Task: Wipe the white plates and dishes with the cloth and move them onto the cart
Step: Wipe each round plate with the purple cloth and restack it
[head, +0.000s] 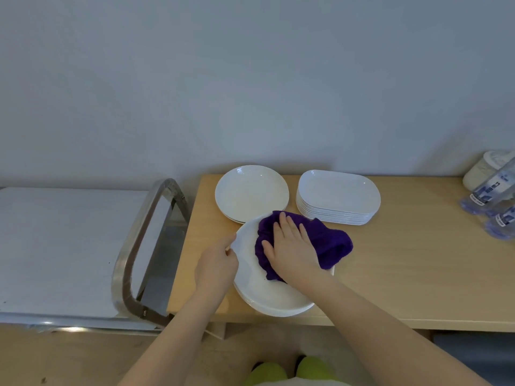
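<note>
At the near edge of the wooden table (404,274), a stack of round white plates (267,296) sat slightly over the front lip, and both hands were on its top plate. The right hand (292,246) lay flat with its fingers straight and spread, pressing the purple cloth (328,240) down onto the plate's surface; the cloth bunched out from under the palm toward the right and the far side, spilling just past the plate's rim. The left hand (217,263) was at the plate's left rim, thumb and fingers curled and pinching that edge. Behind this stack, touching or nearly touching its far rim, stood a second, lower stack of round plates (250,190), and just right of that, a taller stack of oblong white dishes (338,196), whose near edge lay close beside the cloth. The steel cart (64,246) stood against the table's left end, its curved handle (145,246) next to the table edge and near the left hand. At the table's far right end lay plastic water bottles (493,196) and a pale container (487,168).
</note>
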`<action>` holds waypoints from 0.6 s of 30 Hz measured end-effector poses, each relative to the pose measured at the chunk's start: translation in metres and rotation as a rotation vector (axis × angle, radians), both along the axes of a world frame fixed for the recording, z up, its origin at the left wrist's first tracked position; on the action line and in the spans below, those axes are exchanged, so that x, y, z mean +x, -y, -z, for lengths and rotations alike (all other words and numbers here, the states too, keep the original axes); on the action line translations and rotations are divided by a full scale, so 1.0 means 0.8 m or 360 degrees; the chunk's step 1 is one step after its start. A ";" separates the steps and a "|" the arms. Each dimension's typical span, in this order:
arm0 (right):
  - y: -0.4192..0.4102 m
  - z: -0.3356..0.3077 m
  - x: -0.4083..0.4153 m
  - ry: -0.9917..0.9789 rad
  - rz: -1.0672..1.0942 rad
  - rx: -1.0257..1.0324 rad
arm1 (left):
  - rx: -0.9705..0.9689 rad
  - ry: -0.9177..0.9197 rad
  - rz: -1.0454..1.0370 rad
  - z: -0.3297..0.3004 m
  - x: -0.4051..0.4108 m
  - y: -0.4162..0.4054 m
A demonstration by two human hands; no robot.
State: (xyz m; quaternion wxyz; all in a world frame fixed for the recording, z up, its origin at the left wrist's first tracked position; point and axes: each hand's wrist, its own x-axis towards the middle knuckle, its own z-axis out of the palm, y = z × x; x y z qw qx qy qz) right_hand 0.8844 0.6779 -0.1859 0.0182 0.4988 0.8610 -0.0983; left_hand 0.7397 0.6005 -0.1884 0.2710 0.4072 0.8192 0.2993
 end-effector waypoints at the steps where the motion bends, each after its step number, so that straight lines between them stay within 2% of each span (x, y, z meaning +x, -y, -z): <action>1: 0.002 0.001 -0.007 -0.0041 -0.0040 -0.0040 | -0.0011 0.0003 0.0010 -0.001 -0.001 0.000; 9: 0.047 0.003 -0.026 -0.0195 -0.0383 -0.0169 | -0.0022 -0.0084 0.0089 -0.013 0.001 0.000; 18: 0.072 -0.016 0.053 -0.0212 -0.0486 -0.0260 | 0.0015 -0.0335 0.0025 -0.008 0.012 0.004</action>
